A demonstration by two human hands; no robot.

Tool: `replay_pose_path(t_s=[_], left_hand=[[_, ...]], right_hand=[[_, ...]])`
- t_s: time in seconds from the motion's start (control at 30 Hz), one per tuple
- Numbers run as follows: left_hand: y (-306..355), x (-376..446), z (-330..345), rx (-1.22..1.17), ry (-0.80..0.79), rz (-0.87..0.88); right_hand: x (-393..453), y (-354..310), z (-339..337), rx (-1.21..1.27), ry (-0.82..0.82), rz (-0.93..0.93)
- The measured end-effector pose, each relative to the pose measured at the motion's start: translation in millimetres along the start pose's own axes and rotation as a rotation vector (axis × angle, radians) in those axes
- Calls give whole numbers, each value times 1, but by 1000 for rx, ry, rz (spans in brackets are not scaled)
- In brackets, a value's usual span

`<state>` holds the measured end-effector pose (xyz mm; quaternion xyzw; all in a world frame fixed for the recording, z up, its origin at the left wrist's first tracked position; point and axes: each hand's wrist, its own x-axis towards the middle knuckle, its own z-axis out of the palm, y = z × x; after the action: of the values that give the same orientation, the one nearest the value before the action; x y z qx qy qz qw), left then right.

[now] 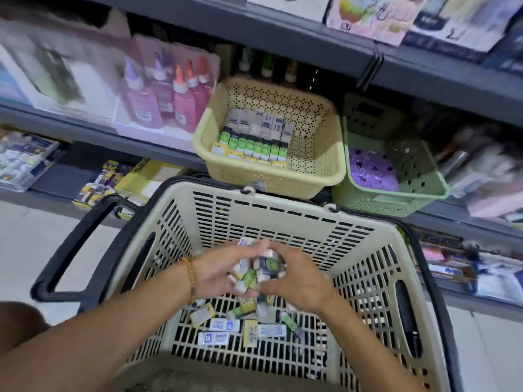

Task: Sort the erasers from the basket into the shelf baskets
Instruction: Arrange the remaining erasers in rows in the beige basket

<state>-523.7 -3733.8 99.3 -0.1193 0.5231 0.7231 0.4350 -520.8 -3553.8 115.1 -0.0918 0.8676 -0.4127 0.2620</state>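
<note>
Over the basket (368, 278), left hand (215, 274) and right hand (294, 281) apparently cup erasers (250, 274).

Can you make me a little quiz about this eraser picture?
1. True or false: both hands hold erasers together above the shopping basket.
2. Which shelf basket already has tidy rows of erasers: A) yellow basket B) green basket?
3. What colour are the things in the green basket?

Key:
1. True: left hand and right hand cup a bunch of erasers.
2. A, the yellow basket.
3. Purple, in the green basket.
</note>
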Motion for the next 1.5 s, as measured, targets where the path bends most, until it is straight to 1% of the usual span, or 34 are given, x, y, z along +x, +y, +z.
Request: replay_pose_path(t_s=[0.1,0.17,0.27,0.4,0.43,0.5,0.57,0.67,0.73,0.83,1.03,1.1,1.23,1.33,1.43,1.5], left_hand=[[7,-19,9,-53,-1,103],[12,-29,10,-153,31,134],[21,-44,10,-279,27,181],[32,-60,4,-327,-2,263],[35,-64,3,-335,-9,288],[39,-71,0,-335,-12,342],[45,-78,-1,-287,25,387],[54,-85,-2,-181,116,436],[59,-88,-3,-167,151,457],[68,-92,-7,-177,173,499],[92,-96,-16,-193,183,566],[101,-97,-21,-190,180,601],[120,-94,-30,-188,225,658],[128,-87,-35,-221,264,688],[132,-81,-37,-258,259,699],[136,-78,-38,-272,251,701]], right_hand=[[-9,-29,-6,-46,24,-80],[-14,-46,-13,-10,32,-135],[-22,-71,-23,46,21,-199],[-28,-92,-32,153,-47,-210],[-28,-94,-33,179,-41,-203],[-27,-98,-32,240,22,-179],[-24,-102,-30,277,96,-137],[-20,-108,-27,257,133,-99],[-18,-111,-24,245,175,-92],[-14,-117,-27,309,261,-112],[13,-132,-51,533,359,-119],[30,-135,-63,562,389,-131],[79,-131,-95,482,471,-132],[119,-117,-119,450,555,-7],[154,-104,-140,465,615,97],[174,-96,-152,300,655,135]])
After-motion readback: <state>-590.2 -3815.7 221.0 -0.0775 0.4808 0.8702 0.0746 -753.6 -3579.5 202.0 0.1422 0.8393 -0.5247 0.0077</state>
